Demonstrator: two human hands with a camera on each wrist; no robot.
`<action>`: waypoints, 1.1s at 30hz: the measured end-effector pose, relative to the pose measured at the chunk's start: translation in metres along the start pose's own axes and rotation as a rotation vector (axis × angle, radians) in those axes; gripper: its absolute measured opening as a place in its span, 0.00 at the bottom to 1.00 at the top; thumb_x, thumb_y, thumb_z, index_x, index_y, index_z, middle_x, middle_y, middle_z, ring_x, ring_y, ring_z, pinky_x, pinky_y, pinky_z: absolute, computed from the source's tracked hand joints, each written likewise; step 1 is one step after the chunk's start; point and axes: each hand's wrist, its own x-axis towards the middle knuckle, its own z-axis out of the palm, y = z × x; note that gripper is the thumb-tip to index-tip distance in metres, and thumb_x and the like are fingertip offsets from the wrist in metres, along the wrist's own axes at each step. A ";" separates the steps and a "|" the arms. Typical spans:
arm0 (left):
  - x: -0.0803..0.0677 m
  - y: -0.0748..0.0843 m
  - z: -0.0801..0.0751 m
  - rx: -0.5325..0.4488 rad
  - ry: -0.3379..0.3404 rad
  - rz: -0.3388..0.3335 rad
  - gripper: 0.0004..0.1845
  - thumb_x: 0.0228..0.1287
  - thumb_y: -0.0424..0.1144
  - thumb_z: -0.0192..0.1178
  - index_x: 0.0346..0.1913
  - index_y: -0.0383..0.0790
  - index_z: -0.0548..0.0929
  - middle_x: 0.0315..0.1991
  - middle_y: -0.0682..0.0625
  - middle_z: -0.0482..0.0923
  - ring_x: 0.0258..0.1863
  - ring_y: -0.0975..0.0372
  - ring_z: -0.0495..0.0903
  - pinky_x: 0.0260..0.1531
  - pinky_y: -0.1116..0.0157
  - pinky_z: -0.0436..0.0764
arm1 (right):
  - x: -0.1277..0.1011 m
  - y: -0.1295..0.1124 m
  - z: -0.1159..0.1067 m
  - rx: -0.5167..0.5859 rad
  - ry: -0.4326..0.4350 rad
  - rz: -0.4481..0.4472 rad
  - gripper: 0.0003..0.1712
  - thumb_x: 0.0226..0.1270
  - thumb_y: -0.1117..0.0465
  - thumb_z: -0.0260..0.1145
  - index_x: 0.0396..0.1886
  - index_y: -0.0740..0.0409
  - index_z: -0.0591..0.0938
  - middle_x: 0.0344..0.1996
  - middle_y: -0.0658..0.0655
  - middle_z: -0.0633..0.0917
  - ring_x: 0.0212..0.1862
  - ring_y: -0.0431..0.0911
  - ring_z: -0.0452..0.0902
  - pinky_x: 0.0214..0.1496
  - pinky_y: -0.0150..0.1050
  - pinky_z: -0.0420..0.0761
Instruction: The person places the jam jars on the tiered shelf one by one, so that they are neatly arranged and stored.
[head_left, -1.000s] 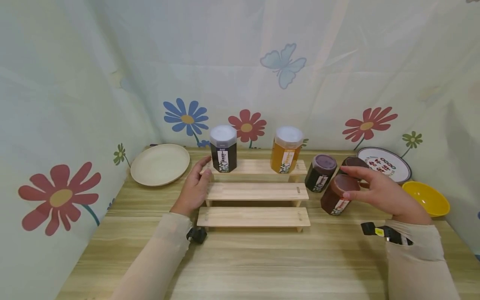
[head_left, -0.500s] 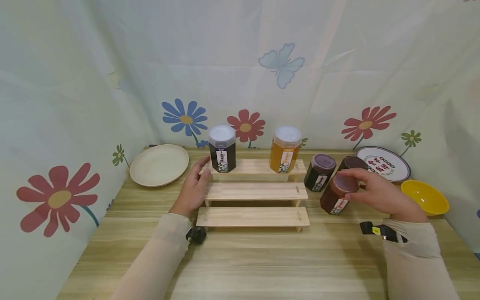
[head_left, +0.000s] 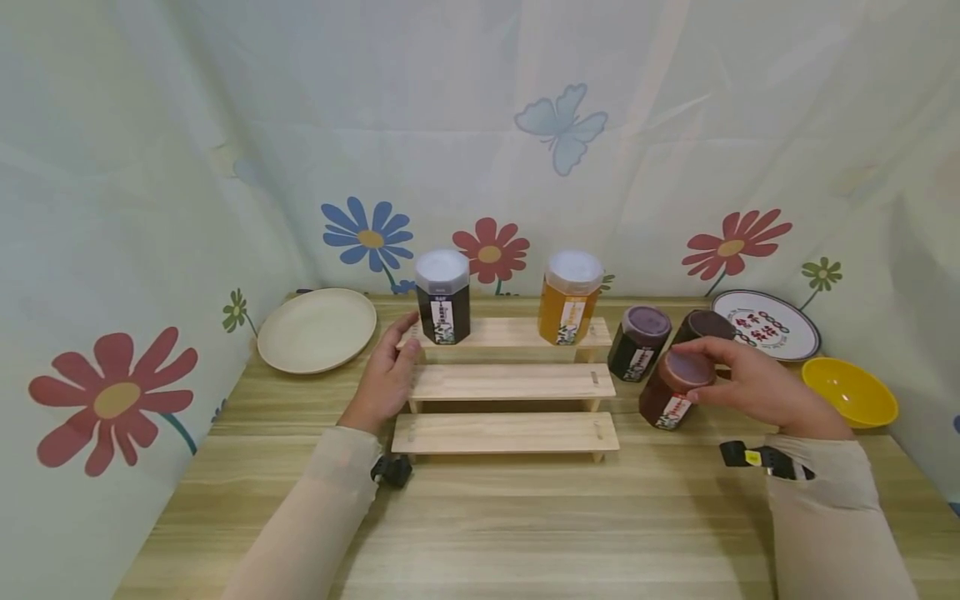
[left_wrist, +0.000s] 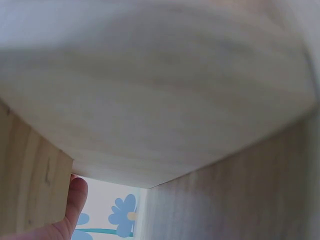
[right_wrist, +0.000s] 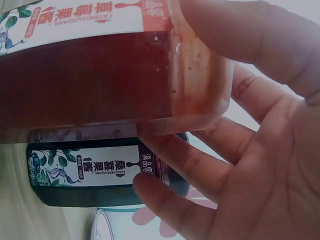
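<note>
Red-brown jam jar (head_left: 669,392) on worktop (head_left: 480,517), rt of stepped rack (head_left: 510,382) | R hand (head_left: 757,385) fingers (right_wrist: 235,37) curled round its lid | L hand (head_left: 384,377) fingers relaxed, resting on rack's left end

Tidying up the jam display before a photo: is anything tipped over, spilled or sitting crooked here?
Nothing spilled or damaged. The red jam jar leans to the left on the table, gripped at its lid by the right hand. The other jars stand upright. The left hand rests against the wooden stepped shelf.
</note>
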 end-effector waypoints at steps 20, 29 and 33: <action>0.001 -0.003 0.001 -0.019 -0.008 0.008 0.27 0.88 0.37 0.43 0.83 0.38 0.60 0.83 0.40 0.56 0.61 0.42 0.73 0.61 0.50 0.69 | -0.001 -0.001 0.002 0.010 0.000 0.033 0.39 0.64 0.59 0.79 0.73 0.54 0.77 0.64 0.66 0.80 0.64 0.65 0.73 0.62 0.63 0.80; 0.001 -0.003 0.000 -0.031 -0.009 0.009 0.27 0.88 0.38 0.43 0.83 0.39 0.60 0.83 0.41 0.56 0.64 0.44 0.71 0.64 0.48 0.69 | -0.014 -0.018 -0.002 -0.012 0.162 -0.124 0.34 0.61 0.60 0.82 0.68 0.50 0.83 0.61 0.59 0.83 0.60 0.50 0.77 0.59 0.35 0.81; 0.001 -0.003 0.000 -0.037 -0.008 0.008 0.27 0.88 0.37 0.43 0.83 0.38 0.60 0.83 0.41 0.56 0.66 0.45 0.70 0.66 0.47 0.68 | -0.018 -0.028 -0.001 0.068 0.220 -0.225 0.32 0.62 0.66 0.80 0.67 0.54 0.83 0.60 0.52 0.81 0.54 0.37 0.77 0.53 0.22 0.78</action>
